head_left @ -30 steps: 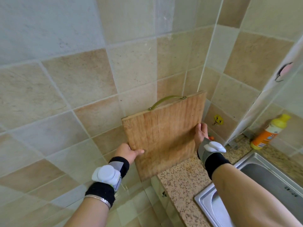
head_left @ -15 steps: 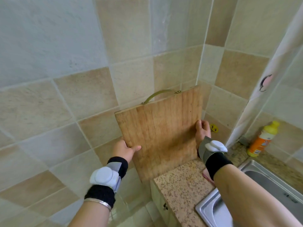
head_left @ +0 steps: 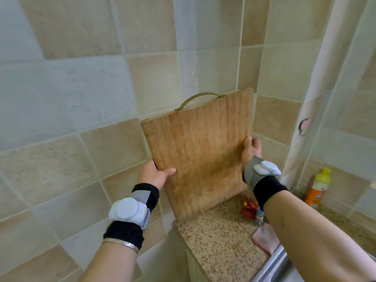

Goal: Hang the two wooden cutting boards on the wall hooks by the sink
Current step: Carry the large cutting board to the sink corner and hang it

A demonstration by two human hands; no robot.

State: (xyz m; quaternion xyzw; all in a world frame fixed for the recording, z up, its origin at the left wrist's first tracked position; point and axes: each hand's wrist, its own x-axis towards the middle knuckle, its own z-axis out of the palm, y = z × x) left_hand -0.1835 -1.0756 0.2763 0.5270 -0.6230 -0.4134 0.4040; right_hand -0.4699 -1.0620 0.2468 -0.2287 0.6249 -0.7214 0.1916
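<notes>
I hold one wooden cutting board (head_left: 201, 151) upright in front of the tiled wall, tilted a little to the left. A curved brass-coloured handle (head_left: 198, 99) runs along its top edge. My left hand (head_left: 155, 175) grips the board's lower left edge, thumb on the front face. My right hand (head_left: 251, 149) grips the right edge. The board's bottom corner hangs just above the end of the speckled granite counter (head_left: 219, 235). A pink wall hook (head_left: 304, 127) sticks to the white pipe casing at the right. No second board is in view.
An orange bottle with a yellow cap (head_left: 318, 188) stands in the counter's back corner. A small red object (head_left: 248, 209) and a pink cloth (head_left: 265, 238) lie on the counter behind my right arm. The steel sink's rim (head_left: 272, 267) shows at the bottom right.
The view has shifted so the wall fills more of the frame. The board sits closer to the wall corner and more upright; both hands keep the same grip.
</notes>
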